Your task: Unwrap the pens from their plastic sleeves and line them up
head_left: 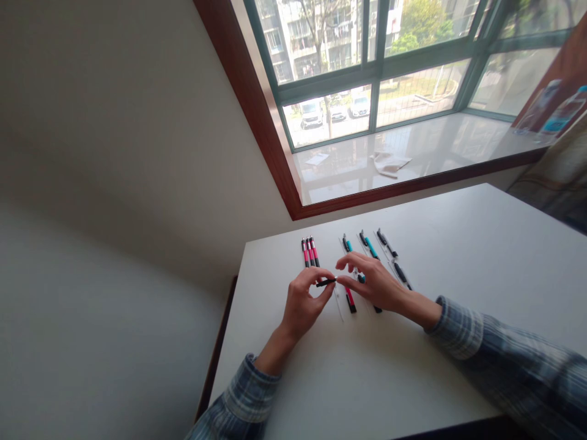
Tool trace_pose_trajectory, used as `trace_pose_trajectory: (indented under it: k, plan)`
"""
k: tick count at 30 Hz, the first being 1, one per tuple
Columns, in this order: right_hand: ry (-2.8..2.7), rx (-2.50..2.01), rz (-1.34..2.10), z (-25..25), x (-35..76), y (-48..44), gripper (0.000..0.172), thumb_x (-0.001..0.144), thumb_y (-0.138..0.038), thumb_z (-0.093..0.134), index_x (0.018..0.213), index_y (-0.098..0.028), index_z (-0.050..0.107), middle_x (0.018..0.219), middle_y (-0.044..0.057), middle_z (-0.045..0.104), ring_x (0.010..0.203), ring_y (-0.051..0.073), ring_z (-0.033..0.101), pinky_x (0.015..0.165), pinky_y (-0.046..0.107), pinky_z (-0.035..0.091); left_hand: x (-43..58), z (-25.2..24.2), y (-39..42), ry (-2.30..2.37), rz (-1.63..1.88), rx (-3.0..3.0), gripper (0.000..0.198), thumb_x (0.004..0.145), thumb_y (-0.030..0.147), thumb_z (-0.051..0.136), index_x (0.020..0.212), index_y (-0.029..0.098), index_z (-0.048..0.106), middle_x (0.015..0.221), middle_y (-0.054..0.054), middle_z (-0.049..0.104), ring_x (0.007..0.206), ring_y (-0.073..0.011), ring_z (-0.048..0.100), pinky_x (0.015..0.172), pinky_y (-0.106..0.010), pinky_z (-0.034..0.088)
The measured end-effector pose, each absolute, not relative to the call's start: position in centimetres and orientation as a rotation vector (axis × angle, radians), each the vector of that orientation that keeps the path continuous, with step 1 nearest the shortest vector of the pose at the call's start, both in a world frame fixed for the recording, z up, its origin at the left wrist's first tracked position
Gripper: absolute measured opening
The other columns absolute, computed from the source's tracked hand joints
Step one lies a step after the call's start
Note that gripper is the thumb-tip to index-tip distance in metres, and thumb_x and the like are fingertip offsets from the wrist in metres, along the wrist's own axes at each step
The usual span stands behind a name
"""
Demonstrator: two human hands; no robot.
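Between the thumb and forefinger of my left hand (305, 299) is a small black pen part (325, 282) with a pale tip pointing right. My right hand (373, 282) is close beside it, thumb and fingers apart, with the thumb tip at the part's pale end; whether they touch I cannot tell. Under and below my right hand lie a red pen barrel (350, 299) with a black end and a thin clear refill (338, 304). Teal pen pieces (371, 247) lie beyond my right hand, which partly covers them.
Three red-and-black pens (310, 252) lie side by side toward the table's far edge. Black pen pieces (387, 242) and another black piece (402, 275) are to the right. The white table (348, 379) meets a wall at left. Bottles (562, 116) and a cloth (389, 164) are on the windowsill.
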State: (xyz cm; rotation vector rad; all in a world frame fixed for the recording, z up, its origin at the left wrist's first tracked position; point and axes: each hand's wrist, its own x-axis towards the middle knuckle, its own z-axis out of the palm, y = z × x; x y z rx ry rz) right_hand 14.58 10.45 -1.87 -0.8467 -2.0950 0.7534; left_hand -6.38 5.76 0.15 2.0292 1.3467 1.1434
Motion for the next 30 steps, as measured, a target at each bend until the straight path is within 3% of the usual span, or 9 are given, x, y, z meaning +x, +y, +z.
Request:
trace_pose_trajectory:
  k: [6,11,21,26,30]
  plan:
    - [-2.149,-0.831,0.746,-1.92,14.63,10.5,0.015,0.103,-0.032,0.06,0.096,-0.021,0.067,0.094,0.005,0.068,0.083,0.018,0.062,0.075,0.032,0.049,-6.45,-0.02,5.8,1.328,1.133,2.037,0.008,0.091,0.018,0.071,0.099,0.021,0.072,0.098,-0.004,0.075,0.091,-0.0182,0.069,0.081,-0.032,0.057]
    - [-2.159,-0.815,0.744,-2.08,14.66,10.44,0.014,0.099,-0.034,0.068,0.102,-0.021,0.066,0.099,0.006,0.068,0.088,0.02,0.063,0.078,0.032,0.049,-6.5,-0.05,5.79,1.327,1.137,2.051,0.009,0.091,0.019,0.071,0.099,0.022,0.072,0.098,-0.004,0.075,0.091,-0.0186,0.07,0.08,-0.032,0.058]
    - [-2.179,-0.802,0.711,-2.4,14.62,10.58,0.015,0.101,-0.035,0.064,0.097,-0.021,0.068,0.095,0.006,0.068,0.085,0.02,0.062,0.077,0.033,0.048,-6.46,-0.11,5.89,1.322,1.164,2.072,0.008,0.09,0.019,0.072,0.097,0.022,0.072,0.096,-0.004,0.076,0.09,-0.0195,0.071,0.08,-0.033,0.059]
    - [-2.225,-0.775,0.711,-2.35,14.66,10.55,0.026,0.106,-0.036,0.056,0.09,-0.02,0.069,0.085,0.005,0.067,0.081,0.019,0.06,0.075,0.033,0.046,-6.6,-0.22,5.94,1.325,1.153,2.07,0.006,0.092,0.022,0.071,0.098,0.023,0.073,0.097,-0.005,0.076,0.092,-0.0202,0.071,0.081,-0.034,0.059]
    - [-2.211,-0.767,0.714,-2.29,14.64,10.53,0.023,0.105,-0.036,0.057,0.095,-0.02,0.07,0.088,0.006,0.069,0.084,0.02,0.061,0.077,0.033,0.046,-6.6,-0.17,5.98,1.324,1.148,2.062,0.006,0.093,0.024,0.07,0.098,0.022,0.073,0.097,-0.005,0.076,0.092,-0.0205,0.07,0.081,-0.034,0.059]
